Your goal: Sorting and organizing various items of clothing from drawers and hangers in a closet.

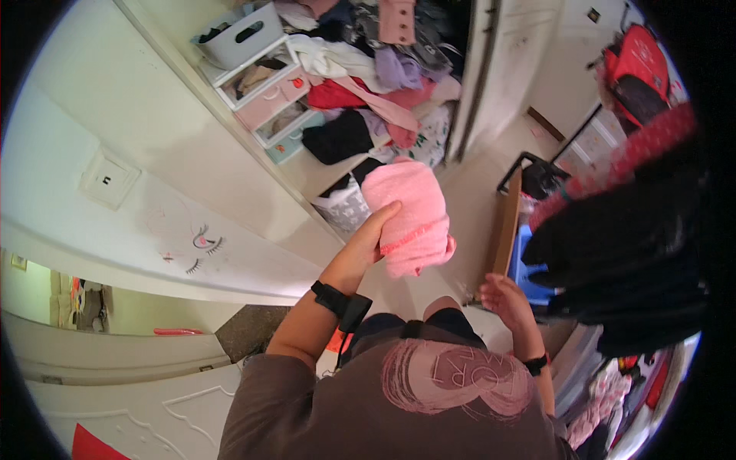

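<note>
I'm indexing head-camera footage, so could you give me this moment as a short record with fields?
Left hand: holds a folded pink cloth, thumb on top
Right hand: nothing visible in it; near a blue bin, contact unclear
Ahead: open closet with jumbled clothes
Closet left side: small drawer unit, grey bin on top
Closet bottom: grey-and-white patterned basket, partly hidden by the cloth
Far right: dark garments
Left wall: switch plate, drawn eyes

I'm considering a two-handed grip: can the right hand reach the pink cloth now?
Probably yes: the right hand looks empty, and nothing seems to stand between it and the pink cloth in the left hand.
</note>
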`<state>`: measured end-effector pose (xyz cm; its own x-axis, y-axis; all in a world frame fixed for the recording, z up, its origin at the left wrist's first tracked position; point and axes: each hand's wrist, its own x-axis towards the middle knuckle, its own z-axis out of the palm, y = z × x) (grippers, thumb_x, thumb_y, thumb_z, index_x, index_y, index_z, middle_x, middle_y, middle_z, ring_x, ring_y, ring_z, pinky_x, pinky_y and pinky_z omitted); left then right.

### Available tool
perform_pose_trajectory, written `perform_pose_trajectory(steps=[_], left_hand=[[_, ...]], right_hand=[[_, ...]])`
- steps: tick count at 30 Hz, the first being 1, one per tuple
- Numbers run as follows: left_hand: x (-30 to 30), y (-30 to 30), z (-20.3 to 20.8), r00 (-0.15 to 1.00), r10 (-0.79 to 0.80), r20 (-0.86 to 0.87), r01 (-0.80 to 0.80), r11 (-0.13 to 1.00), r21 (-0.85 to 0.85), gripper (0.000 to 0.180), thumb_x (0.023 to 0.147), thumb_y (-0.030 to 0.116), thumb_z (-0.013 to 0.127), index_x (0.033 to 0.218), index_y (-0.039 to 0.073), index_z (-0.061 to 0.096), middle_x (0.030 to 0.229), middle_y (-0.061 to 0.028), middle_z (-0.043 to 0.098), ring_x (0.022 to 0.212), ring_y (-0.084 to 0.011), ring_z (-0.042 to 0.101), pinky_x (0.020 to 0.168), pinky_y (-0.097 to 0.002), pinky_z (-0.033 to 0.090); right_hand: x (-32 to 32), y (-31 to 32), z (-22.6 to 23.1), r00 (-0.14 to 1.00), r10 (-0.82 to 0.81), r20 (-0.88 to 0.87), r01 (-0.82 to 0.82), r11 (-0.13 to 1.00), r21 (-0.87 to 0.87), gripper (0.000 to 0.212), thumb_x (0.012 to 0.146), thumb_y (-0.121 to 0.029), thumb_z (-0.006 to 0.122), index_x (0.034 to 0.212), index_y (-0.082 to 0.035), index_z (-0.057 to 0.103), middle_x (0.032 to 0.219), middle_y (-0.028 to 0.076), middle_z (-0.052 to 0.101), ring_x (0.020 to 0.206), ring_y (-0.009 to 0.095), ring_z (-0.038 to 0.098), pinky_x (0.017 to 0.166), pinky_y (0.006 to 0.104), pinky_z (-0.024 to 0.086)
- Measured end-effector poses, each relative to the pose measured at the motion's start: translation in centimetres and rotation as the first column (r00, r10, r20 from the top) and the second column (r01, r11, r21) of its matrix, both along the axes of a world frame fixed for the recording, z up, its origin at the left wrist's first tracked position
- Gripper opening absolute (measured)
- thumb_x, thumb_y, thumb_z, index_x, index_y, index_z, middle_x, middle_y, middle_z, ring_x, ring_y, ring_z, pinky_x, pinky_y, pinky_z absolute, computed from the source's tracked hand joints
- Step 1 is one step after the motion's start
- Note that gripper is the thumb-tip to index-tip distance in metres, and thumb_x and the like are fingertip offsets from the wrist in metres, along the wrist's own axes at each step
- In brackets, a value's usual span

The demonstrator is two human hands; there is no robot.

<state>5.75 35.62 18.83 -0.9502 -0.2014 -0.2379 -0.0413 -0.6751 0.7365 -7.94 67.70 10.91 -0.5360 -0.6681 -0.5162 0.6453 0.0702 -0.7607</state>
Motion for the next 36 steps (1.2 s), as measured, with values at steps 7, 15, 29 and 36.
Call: perform_pose_trajectory(steps=[7,15,29,36], left_hand=[[-5.7,-10.7,3.9,0.905,0.404,-0.137,-0.36,0.895,0.263,0.066,0.094,0.048,0.055,0.138,0.002,0.04,0.131,-0.0151,0.054,0.115,-0.0284,0.058,0.099,-0.043,0.048],[-11.3,-23.4,18.7,0.475,0.745,-0.469,-0.862,0.5,-0.08,0.075,0.094,0.06,0.045,0.139,0.001,0.037,0.134,-0.0168,0.052,0.12,-0.0287,0.055,0.101,-0.0432,0.047],[-9.1,-38.1,31.7,0.07,0.769,-0.636,-0.888,-0.243,-0.391,0.06,0.088,0.031,0.062,0.134,-0.002,0.041,0.123,-0.019,0.056,0.106,-0.0302,0.061,0.086,-0.0439,0.053],[-9.9,-44.2,31.3,0.38,0.786,-0.488,-0.915,0.241,-0.324,0.058,0.07,0.001,0.058,0.127,0.003,0.048,0.123,-0.0174,0.054,0.112,-0.0389,0.053,0.096,-0.0556,0.044]], right_hand=[[-8.5,-8.8,-1.5,0.997,0.072,0.006,-0.073,0.993,0.098,0.03,0.096,-0.023,0.056,0.117,-0.001,0.055,0.089,0.01,0.067,0.074,0.017,0.064,0.067,0.0292,0.052],[-23.5,-19.9,-0.5,0.995,-0.078,-0.068,0.078,0.997,0.005,0.023,0.093,-0.022,0.058,0.111,-0.007,0.059,0.086,0.007,0.066,0.071,0.016,0.062,0.065,0.0294,0.052],[-35.6,-27.8,-5.7,0.997,0.073,0.017,-0.074,0.997,0.016,0.028,0.091,-0.023,0.06,0.114,-0.006,0.057,0.083,0.009,0.063,0.064,0.014,0.057,0.055,0.0254,0.048],[-37.6,-25.9,-6.1,0.999,-0.049,0.013,0.05,0.994,-0.099,0.027,0.094,-0.023,0.06,0.111,-0.003,0.056,0.076,0.011,0.06,0.056,0.016,0.05,0.048,0.0267,0.039]])
